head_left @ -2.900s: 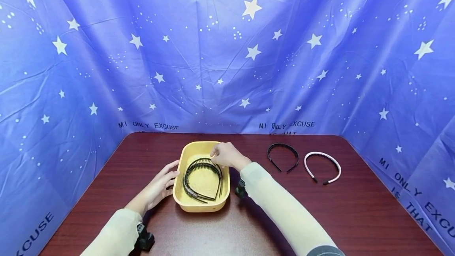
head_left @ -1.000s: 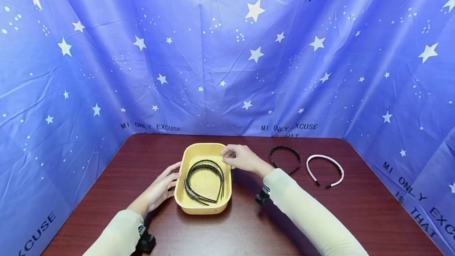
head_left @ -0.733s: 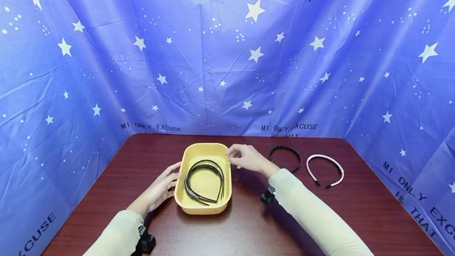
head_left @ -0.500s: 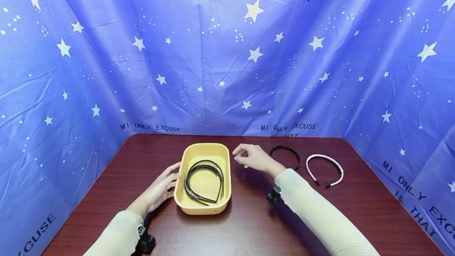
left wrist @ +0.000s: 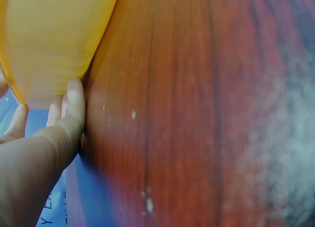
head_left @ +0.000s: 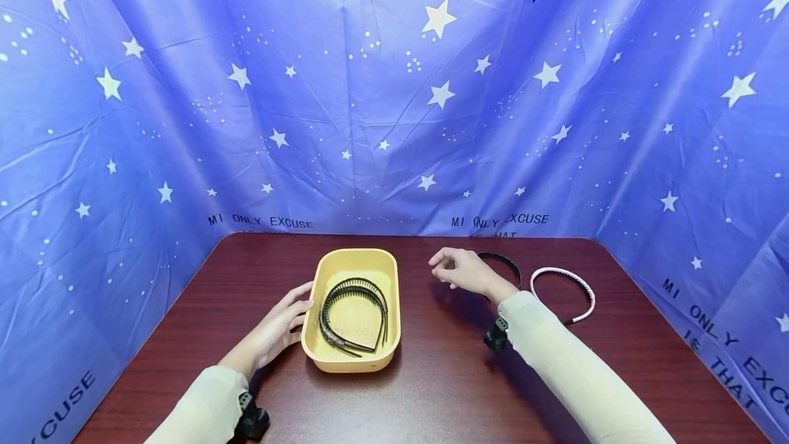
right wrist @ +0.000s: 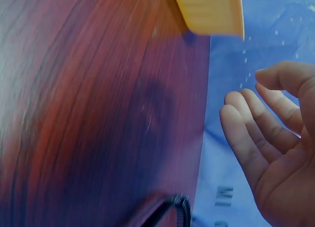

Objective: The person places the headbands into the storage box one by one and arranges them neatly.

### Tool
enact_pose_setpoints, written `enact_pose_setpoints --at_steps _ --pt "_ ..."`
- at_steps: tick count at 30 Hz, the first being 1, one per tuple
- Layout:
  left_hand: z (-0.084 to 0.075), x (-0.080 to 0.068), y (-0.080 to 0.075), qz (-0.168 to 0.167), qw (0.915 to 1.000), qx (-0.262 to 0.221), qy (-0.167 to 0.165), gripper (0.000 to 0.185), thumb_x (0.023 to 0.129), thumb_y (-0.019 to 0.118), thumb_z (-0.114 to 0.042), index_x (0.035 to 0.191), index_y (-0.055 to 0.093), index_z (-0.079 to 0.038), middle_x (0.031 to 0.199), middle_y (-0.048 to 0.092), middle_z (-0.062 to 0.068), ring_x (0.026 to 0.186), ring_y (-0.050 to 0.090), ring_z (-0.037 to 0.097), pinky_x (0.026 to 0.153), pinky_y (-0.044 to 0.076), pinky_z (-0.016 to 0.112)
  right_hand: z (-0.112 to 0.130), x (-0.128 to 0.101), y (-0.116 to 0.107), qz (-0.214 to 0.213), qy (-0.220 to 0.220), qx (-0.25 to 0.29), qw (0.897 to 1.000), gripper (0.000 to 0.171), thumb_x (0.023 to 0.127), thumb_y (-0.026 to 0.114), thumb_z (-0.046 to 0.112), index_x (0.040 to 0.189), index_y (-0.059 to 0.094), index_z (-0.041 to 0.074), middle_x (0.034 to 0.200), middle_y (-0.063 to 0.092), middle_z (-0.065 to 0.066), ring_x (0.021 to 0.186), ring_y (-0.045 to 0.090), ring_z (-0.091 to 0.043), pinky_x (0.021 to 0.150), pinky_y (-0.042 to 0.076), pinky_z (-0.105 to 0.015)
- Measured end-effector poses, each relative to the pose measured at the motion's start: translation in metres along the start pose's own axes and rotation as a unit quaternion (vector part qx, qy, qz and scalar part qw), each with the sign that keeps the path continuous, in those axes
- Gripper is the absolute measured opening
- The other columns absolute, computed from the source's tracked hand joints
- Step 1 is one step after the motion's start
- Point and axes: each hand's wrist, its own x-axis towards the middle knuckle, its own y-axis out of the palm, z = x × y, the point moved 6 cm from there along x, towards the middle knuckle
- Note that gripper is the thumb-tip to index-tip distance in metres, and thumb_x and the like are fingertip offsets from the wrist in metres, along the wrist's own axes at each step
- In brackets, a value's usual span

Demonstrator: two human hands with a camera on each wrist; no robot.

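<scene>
My left hand (head_left: 279, 326) rests flat against the yellow tray's (head_left: 320, 273) left wall, fingers straight. My right hand (head_left: 464, 270) hovers empty, fingers loosely curled, right of the tray, just before the black toothed headband (head_left: 509, 264).

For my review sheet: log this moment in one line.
left hand: rests against yellow tray | right hand: empty, above black headband | tray: two headbands

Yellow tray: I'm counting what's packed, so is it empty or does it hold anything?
Not empty. The yellow tray holds black headbands lying flat; exact count unclear, since they overlap.
</scene>
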Motion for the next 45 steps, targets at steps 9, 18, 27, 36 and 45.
enact_pose_setpoints --at_steps 9,18,27,36,45 --pt "-0.001 -0.001 0.000 -0.003 1.0000 -0.006 0.003 0.058 0.105 0.051 -0.025 0.157 0.026 -0.019 0.133 0.054 0.017 0.112 0.058 0.023 0.091 0.049 0.043 -0.039 -0.010 -0.029 -0.027 0.048 -0.007 0.998 0.026 0.094 0.063 0.010 0.116 0.064 -0.003 0.098 0.069 -0.021 0.083 0.066 -0.027 0.064 0.057 -0.038" --pt "0.000 -0.001 0.000 0.009 0.9999 -0.007 0.008 0.058 0.106 0.049 -0.025 0.158 0.024 -0.019 0.132 0.055 0.016 0.112 0.058 0.023 0.092 0.049 0.044 -0.072 -0.020 -0.055 -0.051 0.091 -0.021 0.994 0.025 0.096 0.063 0.011 0.117 0.064 -0.003 0.099 0.070 -0.017 0.084 0.068 -0.026 0.065 0.057 -0.037" --pt "0.000 -0.002 0.000 0.008 0.9999 -0.008 0.006 0.058 0.106 0.050 -0.024 0.158 0.025 -0.019 0.130 0.056 0.014 0.112 0.059 0.023 0.092 0.049 0.044 -0.093 -0.031 -0.076 -0.073 0.121 -0.041 0.989 0.027 0.098 0.062 0.010 0.119 0.062 -0.006 0.101 0.070 -0.019 0.085 0.068 -0.027 0.065 0.057 -0.039" --pt "0.000 -0.002 0.001 0.009 0.9999 -0.008 0.007 0.058 0.106 0.050 -0.024 0.158 0.025 -0.019 0.136 0.052 0.019 0.113 0.058 0.023 0.092 0.049 0.045 -0.106 -0.040 -0.091 -0.086 0.148 -0.044 0.984 0.028 0.098 0.061 0.012 0.121 0.061 -0.006 0.105 0.068 -0.022 0.086 0.067 -0.028 0.066 0.058 -0.038" --pt "0.001 -0.001 0.000 0.007 0.9999 -0.008 0.005 0.059 0.105 0.050 -0.025 0.158 0.025 -0.019 0.135 0.053 0.018 0.113 0.058 0.023 0.092 0.048 0.044 -0.123 -0.048 -0.103 -0.109 0.185 -0.036 0.976 0.028 0.098 0.060 0.010 0.120 0.062 -0.005 0.103 0.069 -0.021 0.087 0.066 -0.027 0.066 0.057 -0.035"
